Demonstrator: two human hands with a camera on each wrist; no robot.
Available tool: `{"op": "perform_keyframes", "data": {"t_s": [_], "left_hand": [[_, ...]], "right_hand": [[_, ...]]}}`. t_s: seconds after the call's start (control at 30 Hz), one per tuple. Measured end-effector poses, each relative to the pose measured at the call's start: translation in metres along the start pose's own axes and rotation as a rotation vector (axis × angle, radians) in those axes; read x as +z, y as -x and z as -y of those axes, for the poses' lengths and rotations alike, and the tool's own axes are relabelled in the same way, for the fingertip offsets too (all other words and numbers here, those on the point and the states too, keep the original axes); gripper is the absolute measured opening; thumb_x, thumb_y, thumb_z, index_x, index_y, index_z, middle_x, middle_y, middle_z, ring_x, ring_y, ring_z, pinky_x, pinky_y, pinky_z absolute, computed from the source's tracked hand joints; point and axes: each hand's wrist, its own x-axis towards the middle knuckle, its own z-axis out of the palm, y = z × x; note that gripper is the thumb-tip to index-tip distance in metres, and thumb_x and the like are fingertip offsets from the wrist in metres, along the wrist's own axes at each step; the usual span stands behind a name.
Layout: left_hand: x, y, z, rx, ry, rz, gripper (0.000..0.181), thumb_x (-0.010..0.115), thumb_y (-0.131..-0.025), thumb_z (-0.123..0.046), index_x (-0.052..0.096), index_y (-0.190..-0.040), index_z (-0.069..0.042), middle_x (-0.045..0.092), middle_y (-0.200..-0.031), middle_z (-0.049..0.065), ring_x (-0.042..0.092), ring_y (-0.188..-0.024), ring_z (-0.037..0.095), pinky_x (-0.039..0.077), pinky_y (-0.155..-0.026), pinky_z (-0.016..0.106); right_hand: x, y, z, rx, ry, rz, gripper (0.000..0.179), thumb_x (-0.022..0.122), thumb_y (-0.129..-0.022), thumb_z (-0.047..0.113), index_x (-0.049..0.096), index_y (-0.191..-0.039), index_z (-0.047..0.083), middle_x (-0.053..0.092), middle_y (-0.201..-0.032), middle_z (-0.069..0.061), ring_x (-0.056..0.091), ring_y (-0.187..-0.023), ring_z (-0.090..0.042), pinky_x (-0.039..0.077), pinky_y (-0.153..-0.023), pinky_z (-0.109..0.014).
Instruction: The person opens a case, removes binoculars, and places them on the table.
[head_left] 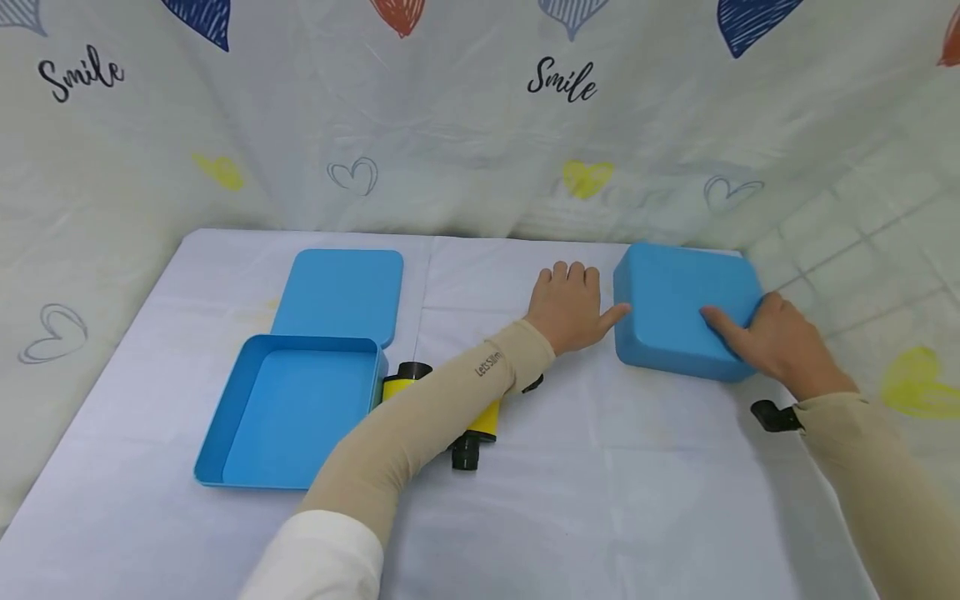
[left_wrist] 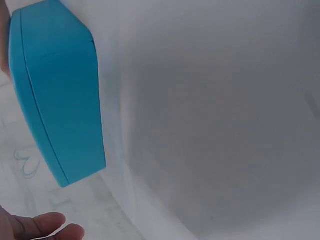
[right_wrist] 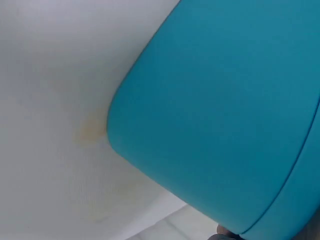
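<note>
A closed blue box (head_left: pixel 675 300) with rounded corners lies at the back right of the table. Its lid seam shows in the left wrist view (left_wrist: pixel 37 95), and its side fills much of the right wrist view (right_wrist: pixel 215 115). My right hand (head_left: pixel 791 346) grips the box's right end, thumb on top and fingers down the far side. To the left of the box is my left hand (head_left: pixel 572 307), fingers extended and thumb pointing at the box's left side. Only some left fingertips (left_wrist: pixel 50 222) appear in the left wrist view.
At the left stands an open blue box (head_left: pixel 300 408), with a flat blue lid (head_left: pixel 341 292) behind it. A yellow and black object (head_left: pixel 483 421) lies beside it, partly hidden under the left forearm. A printed cloth (head_left: pixel 465 117) hangs behind the white table (head_left: pixel 675 483).
</note>
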Motion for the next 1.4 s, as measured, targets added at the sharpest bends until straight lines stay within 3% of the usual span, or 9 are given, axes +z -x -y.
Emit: {"op": "perform_keyframes", "data": {"t_s": [0.2,0.37,0.67,1.07,1.4], "left_hand": [[0.000,-0.002,-0.015,-0.021,0.014,0.003,0.074,0.030,-0.101,-0.075,0.063,-0.125,-0.014,0.069,-0.122,0.001,0.064,-0.113,0.020,0.052,-0.096,0.034],[0.003,-0.004,-0.025,-0.022,0.055,0.073,0.079,0.025,-0.101,-0.077,0.059,-0.132,-0.013,0.066,-0.129,0.002,0.061,-0.121,0.020,0.049,-0.103,0.035],[0.006,0.002,-0.033,0.017,0.018,0.151,0.076,0.022,-0.104,-0.071,0.060,-0.131,-0.011,0.066,-0.132,0.005,0.061,-0.125,0.021,0.049,-0.105,0.035],[0.007,0.014,-0.039,0.035,-0.014,0.134,0.076,0.023,-0.105,-0.068,0.069,-0.121,-0.010,0.072,-0.121,0.005,0.065,-0.115,0.021,0.053,-0.098,0.036],[0.002,0.029,-0.043,0.009,-0.007,0.114,0.071,0.028,-0.105,-0.064,0.071,-0.115,-0.009,0.073,-0.112,0.005,0.065,-0.107,0.020,0.053,-0.093,0.035]], "right_hand": [[0.002,0.008,0.008,-0.010,0.027,0.017,0.114,0.038,-0.097,0.077,0.027,-0.130,-0.032,0.047,-0.114,-0.047,0.058,-0.086,-0.053,0.051,-0.062,-0.055],[0.005,0.016,0.014,-0.025,0.038,0.017,0.115,0.039,-0.096,0.078,0.028,-0.129,-0.031,0.049,-0.111,-0.045,0.059,-0.081,-0.050,0.051,-0.058,-0.049],[0.009,0.028,0.024,-0.070,0.053,-0.011,0.111,0.042,-0.095,0.077,0.034,-0.127,-0.029,0.053,-0.107,-0.044,0.062,-0.080,-0.049,0.053,-0.062,-0.054],[0.010,0.041,0.025,-0.093,0.067,-0.014,0.110,0.044,-0.095,0.077,0.036,-0.127,-0.028,0.054,-0.104,-0.041,0.062,-0.075,-0.043,0.051,-0.058,-0.048],[0.012,0.050,0.021,-0.144,0.046,0.036,0.105,0.046,-0.098,0.070,0.030,-0.134,-0.027,0.052,-0.116,-0.044,0.062,-0.088,-0.047,0.054,-0.074,-0.061]]}}
